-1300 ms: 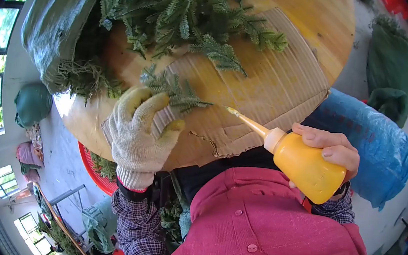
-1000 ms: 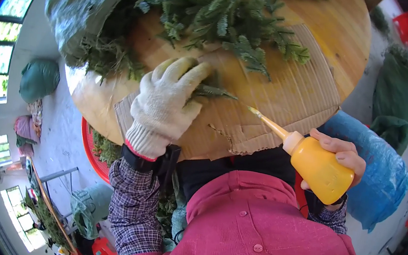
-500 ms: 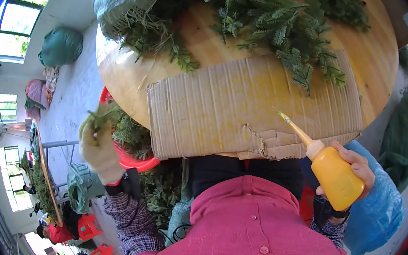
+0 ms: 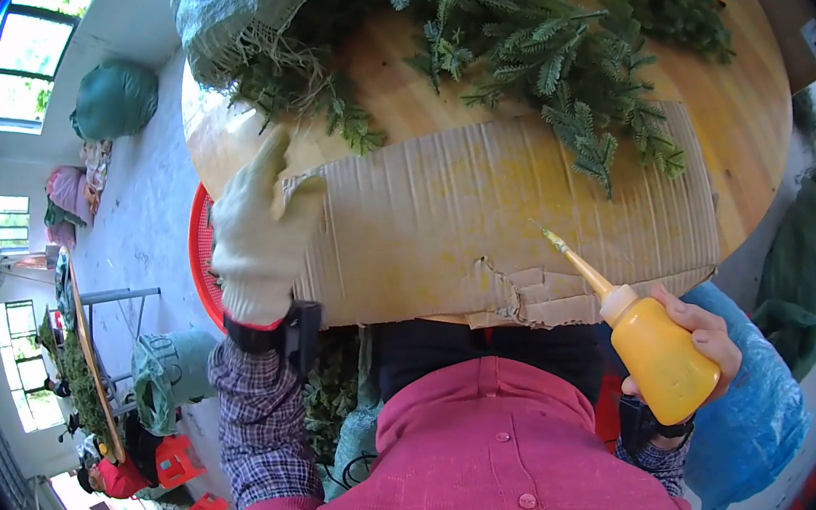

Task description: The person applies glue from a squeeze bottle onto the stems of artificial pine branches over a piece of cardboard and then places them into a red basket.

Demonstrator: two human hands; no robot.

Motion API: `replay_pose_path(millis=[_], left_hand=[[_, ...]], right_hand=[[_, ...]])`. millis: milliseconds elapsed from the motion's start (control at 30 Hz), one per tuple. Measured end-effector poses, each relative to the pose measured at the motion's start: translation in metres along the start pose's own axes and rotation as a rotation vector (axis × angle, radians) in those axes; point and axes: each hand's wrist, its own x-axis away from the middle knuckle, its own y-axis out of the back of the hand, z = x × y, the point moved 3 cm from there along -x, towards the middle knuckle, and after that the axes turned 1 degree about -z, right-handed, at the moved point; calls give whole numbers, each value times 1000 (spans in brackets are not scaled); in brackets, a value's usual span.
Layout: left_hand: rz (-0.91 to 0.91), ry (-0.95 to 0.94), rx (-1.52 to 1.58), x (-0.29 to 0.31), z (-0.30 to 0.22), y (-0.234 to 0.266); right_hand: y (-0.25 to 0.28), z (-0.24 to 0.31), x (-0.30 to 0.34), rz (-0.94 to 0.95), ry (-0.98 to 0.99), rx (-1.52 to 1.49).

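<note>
Gripping the yellow bottle in my right hand, I hold its nozzle over the cardboard; my gloved left hand, empty, fingers loose, is at its left end, fir sprigs overlapping its far edge.

There are two hands (one gloved), one bottle, seemingly one basket.

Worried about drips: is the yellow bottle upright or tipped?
Tipped: seen from above, the bottle in the right hand shows its side, its nozzle slanting over the cardboard. Exact tilt: cannot tell.
</note>
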Motion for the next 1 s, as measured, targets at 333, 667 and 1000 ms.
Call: replay_pose_path(millis=[333,667,1000], left_hand=[[97,-29,-118,-43,-28,-38],[58,-81,19,-41,-25,-30],[261,123,267,-50,-39,-43]], right_hand=[[9,-2,11,-18,-14,6],[3,0,5,-12,-6,-24],[3,6,6,-29,28,-40]])
